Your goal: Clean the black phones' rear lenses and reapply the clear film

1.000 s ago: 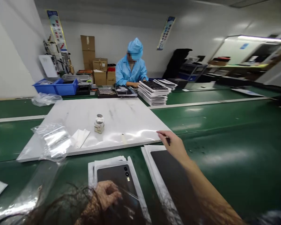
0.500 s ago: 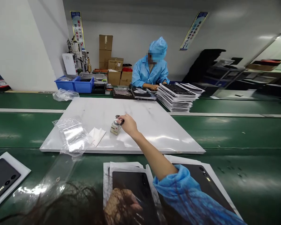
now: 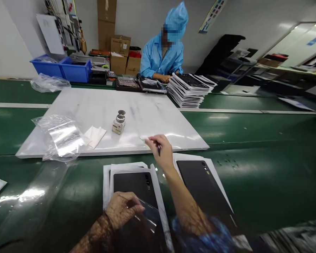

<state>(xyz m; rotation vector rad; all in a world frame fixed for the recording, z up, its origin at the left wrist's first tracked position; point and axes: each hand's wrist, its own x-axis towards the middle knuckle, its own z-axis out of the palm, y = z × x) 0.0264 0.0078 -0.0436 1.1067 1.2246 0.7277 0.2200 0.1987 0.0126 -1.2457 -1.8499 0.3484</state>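
Right hand (image 3: 162, 151), pinching a dark stick (image 3: 158, 150), has withdrawn from bottle (image 3: 118, 123) to board (image 3: 152, 116).

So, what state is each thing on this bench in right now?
Left hand, fingers curled on clear film over left dark flat panel.
Right hand, pinching thin dark tool.
Right dark flat panel, lying flat, lens side up.
Small labelled jar, upright on white board.
Crumpled clear plastic bag, lying loose.
White folded cloth, lying flat.
Stack of white trays, piled, slightly fanned.
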